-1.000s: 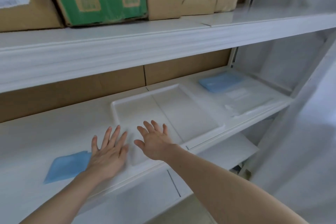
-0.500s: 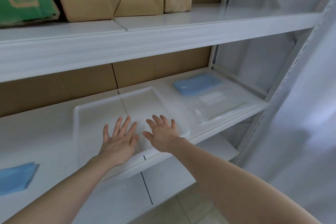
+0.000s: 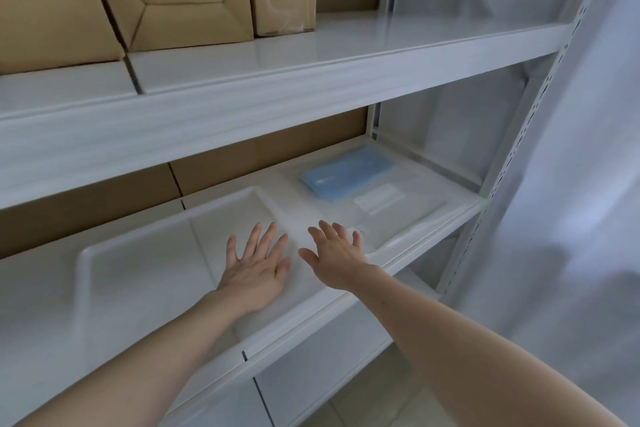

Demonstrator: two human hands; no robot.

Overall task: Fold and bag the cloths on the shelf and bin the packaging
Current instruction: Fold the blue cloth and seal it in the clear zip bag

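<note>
Head view: both hands flat, fingers spread, over a shallow white plastic tray on the white metal shelf.
Left hand and right hand hold nothing, palms down. Folded blue cloth in clear plastic packaging lies far right, apart from hands. Brown cardboard boxes on upper shelf.

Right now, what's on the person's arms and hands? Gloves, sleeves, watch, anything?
Nothing worn that shows. The left hand and the right hand are bare: no gloves, rings or wristbands visible. Both forearms are uncovered from wrist to the frame's bottom edge, with no sleeve cuff, watch, cable or marking in view. Any sleeve would sit above the elbow, outside the picture.
</note>
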